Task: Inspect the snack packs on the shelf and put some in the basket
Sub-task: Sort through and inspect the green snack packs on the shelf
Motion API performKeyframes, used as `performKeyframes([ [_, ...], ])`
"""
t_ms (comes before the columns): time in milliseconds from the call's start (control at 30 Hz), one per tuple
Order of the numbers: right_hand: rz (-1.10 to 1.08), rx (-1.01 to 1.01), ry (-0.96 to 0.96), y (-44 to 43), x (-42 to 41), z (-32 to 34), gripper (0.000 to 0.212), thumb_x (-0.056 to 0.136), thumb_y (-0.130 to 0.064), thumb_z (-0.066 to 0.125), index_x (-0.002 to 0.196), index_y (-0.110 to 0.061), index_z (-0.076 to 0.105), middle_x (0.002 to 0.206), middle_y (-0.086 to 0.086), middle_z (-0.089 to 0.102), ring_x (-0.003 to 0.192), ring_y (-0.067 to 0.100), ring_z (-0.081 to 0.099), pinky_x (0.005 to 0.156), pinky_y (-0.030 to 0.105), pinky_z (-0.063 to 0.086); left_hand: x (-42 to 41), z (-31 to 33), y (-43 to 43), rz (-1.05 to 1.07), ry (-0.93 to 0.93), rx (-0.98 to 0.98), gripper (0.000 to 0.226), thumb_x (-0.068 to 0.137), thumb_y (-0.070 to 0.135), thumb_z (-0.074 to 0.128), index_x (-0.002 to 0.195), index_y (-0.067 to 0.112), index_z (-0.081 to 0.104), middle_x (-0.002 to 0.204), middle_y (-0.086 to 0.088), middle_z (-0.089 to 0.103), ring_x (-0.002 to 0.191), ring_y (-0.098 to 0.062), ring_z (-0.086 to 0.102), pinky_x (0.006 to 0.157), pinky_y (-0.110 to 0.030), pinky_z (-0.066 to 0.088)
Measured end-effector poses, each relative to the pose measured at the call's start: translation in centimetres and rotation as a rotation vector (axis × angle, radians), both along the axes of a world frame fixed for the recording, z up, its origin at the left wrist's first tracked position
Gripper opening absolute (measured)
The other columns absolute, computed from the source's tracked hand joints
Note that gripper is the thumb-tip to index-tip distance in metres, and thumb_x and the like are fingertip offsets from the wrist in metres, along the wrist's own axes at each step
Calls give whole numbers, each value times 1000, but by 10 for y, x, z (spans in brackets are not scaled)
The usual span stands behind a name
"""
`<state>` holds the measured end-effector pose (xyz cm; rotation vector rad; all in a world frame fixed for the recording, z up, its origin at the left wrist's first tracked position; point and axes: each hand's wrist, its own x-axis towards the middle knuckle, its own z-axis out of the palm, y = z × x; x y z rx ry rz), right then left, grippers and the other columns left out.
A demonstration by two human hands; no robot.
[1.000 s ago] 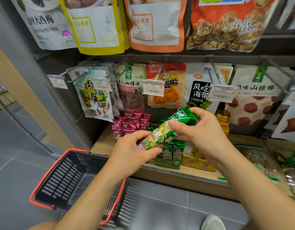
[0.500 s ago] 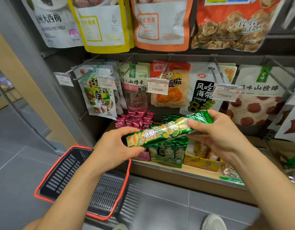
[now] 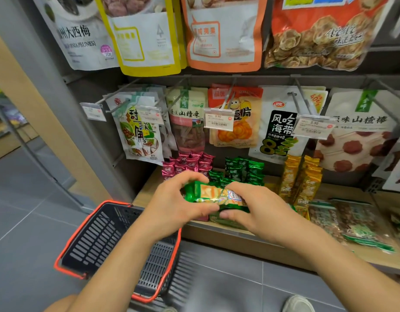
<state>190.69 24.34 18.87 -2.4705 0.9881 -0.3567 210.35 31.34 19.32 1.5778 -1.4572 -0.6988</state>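
Observation:
A long green snack pack (image 3: pixel 213 195) lies level between both hands, just in front of the low wooden shelf (image 3: pixel 352 194). My left hand (image 3: pixel 174 203) grips its left end, thumb underneath. My right hand (image 3: pixel 255 208) grips its right end, fingers curled over the top. The dark basket with an orange rim (image 3: pixel 100 239) hangs below my left forearm, with nothing visible inside it. More green packs (image 3: pixel 244 170) stand on the shelf behind my hands, pink ones (image 3: pixel 187 165) to their left and gold ones (image 3: pixel 300 179) to their right.
Hanging snack bags (image 3: pixel 235 118) fill pegs with price tags (image 3: pixel 218 120) above the shelf, larger bags (image 3: pixel 221 32) higher up. Flat clear packs (image 3: pixel 356 221) lie at the shelf's right. Grey tiled floor (image 3: pixel 25 221) spreads left; a grey upright post (image 3: pixel 59 104) borders the rack. A white shoe (image 3: pixel 298 304) shows at the bottom.
The green pack has dropped lower and turned level, and my hands have drawn closer together on it. The view has shifted so the basket sits further right under my left arm.

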Motion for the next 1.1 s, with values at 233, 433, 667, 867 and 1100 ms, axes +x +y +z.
performKeyframes([
  [233,87,258,-100,-5,-7,3,26,90,-43,64,103,-23,54,89,-6,61,72,7,53,61,24,41,0,8,1,-70,400,-23,34,58,30,79,91,26,75,91,1,77,83,-10,72,65,-17,54],
  [433,10,179,-77,-2,-2,4,33,87,-44,67,99,-21,47,89,-3,59,75,13,55,63,31,43,-2,4,0,-67,445,-40,36,74,21,81,109,24,73,105,-3,75,99,-15,70,75,-22,55],
  [667,-85,-81,13,2,-1,-1,51,76,-31,72,93,-33,24,73,-6,54,63,13,55,50,31,40,-8,5,1,-26,330,-96,8,80,32,75,87,30,74,86,10,72,79,-3,65,60,-17,50],
  [867,-56,-84,-62,9,7,-10,56,75,-28,71,91,-37,18,68,-6,52,62,20,56,48,31,37,-13,0,1,30,64,-259,9,84,37,65,78,30,65,69,8,62,65,-5,55,60,-23,46],
  [1100,18,-147,-224,28,17,-24,45,82,-43,64,100,-35,24,74,-13,48,63,24,57,50,31,29,-7,3,0,164,220,-347,23,88,17,66,68,29,68,61,10,61,58,0,54,54,-17,46],
])
